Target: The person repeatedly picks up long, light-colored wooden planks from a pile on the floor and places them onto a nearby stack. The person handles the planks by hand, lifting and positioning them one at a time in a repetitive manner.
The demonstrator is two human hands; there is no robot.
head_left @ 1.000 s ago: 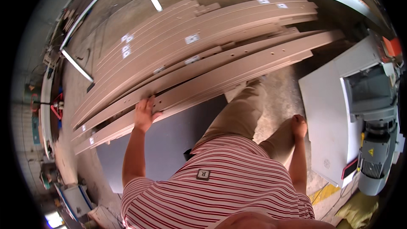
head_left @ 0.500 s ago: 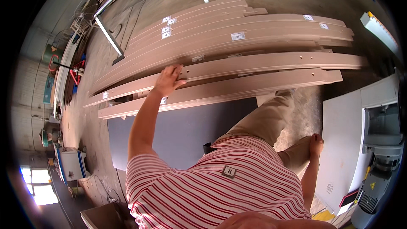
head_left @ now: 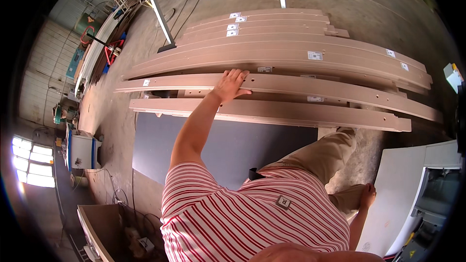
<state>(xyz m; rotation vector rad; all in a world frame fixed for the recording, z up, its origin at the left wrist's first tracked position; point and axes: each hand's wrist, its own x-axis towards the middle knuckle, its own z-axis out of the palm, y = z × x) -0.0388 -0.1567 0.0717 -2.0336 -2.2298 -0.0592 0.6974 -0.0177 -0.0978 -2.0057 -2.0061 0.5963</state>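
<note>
My left hand (head_left: 233,85) grips a long beige board (head_left: 310,86), its fingers over the far edge and the thumb spread on the near side. Small round holes run along this board. Closer to me lies another long beige board (head_left: 281,110), with a gap between the two. Behind them several similar boards (head_left: 272,43) lie side by side, some with white labels (head_left: 315,56). My right hand (head_left: 369,195) hangs low beside my trouser leg, near a pale panel. It is small in view, so its finger pose and any contents are unclear.
A dark grey flat surface (head_left: 194,140) lies under the near board. To the right stands a pale machine cabinet (head_left: 395,184). Metal frame legs (head_left: 161,19) rise beyond the boards. At left are a blue-and-white box-shaped machine (head_left: 83,150), an open carton (head_left: 99,223) and loose cables.
The view has turned, so the boards appear further right. The gap between the gripped board and the near board looks wider. My left hand stays on the same board.
</note>
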